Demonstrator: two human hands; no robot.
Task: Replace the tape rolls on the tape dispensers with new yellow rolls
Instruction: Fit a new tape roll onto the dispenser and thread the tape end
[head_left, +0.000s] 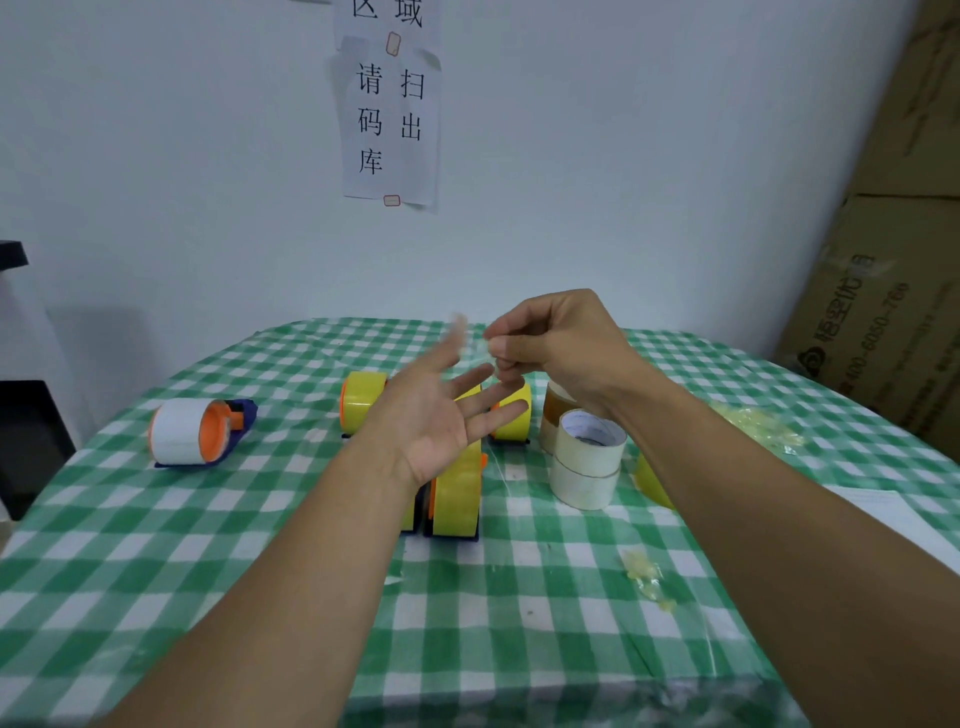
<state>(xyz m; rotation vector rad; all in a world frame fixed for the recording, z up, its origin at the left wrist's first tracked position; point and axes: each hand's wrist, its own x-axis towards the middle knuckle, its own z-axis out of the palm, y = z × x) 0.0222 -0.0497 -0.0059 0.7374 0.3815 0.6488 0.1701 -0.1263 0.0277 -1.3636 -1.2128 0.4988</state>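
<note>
One dispenser (215, 431) at frame left carries a white roll (174, 431); likely light and rigid, so I'd grip its blue body. Left hand (436, 421) spread open; right hand (561, 348) pinches a clingy tape scrap (492, 353).

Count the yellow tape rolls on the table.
5 yellow rolls: back left, back right, front centre, a sliver beside it, one half-hidden at right. Others may be hidden.
</note>
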